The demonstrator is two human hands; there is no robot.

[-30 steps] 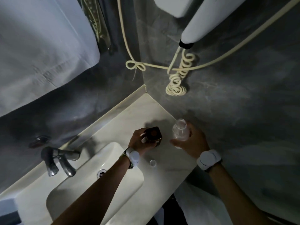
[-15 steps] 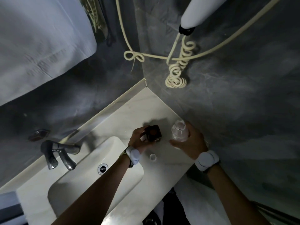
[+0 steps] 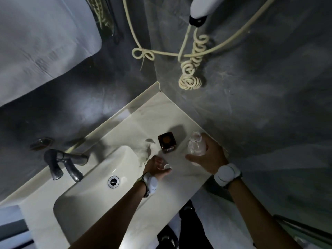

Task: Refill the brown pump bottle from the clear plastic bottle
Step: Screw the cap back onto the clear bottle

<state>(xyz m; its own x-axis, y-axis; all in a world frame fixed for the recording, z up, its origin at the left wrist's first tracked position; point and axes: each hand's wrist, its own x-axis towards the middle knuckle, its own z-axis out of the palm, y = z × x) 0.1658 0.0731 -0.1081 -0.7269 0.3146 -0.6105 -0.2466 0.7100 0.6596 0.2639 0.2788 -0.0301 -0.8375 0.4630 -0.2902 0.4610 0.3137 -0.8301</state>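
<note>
Two bottles stand near the worktop's (image 3: 136,126) far right corner: the brown pump bottle (image 3: 167,142), open-necked with no pump on it, and just beside it the clear plastic bottle (image 3: 196,144), uncapped, contents unreadable. The right hand (image 3: 208,157) wraps curled fingers around the clear one. The left hand (image 3: 157,168) rests at the basin's edge, fingertips pinching a small white cap (image 3: 167,166).

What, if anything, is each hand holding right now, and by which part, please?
The right hand grips the clear plastic bottle around its body. The left hand pinches the small white cap at its rim.
</note>
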